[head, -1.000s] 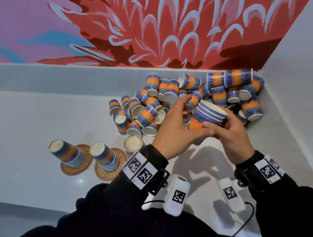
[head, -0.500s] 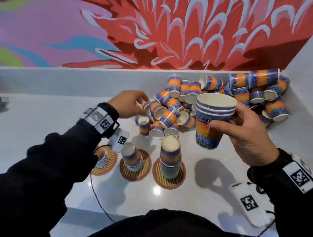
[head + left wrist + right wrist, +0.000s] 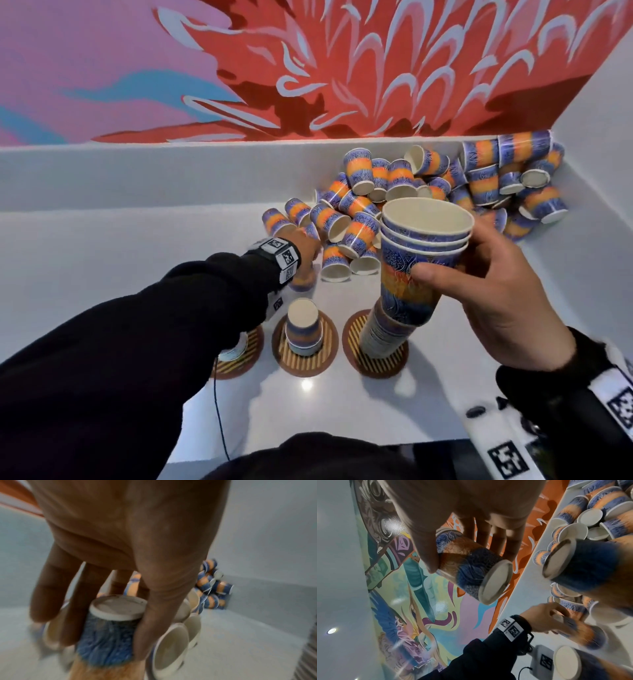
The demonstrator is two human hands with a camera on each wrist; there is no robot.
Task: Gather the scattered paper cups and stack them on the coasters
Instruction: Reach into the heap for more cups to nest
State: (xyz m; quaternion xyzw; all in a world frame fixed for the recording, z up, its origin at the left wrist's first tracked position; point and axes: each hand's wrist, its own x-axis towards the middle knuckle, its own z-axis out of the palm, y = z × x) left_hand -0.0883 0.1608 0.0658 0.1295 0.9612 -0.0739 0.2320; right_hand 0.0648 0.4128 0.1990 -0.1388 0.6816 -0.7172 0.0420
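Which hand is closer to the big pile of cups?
Left. The left hand is at the pile of cups, gripping a cup at its edge. The right hand holds nested cups above the table.

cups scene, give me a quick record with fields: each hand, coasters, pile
left hand: grips an upside-down cup at the pile's near edge
right hand: holds a nested stack, mouths up
coasters: three; each bears inverted cups
pile: loose cups in the far right corner

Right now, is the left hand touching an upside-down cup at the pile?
Touching. The left wrist view shows the left hand with thumb and fingers gripping the upside-down cup.
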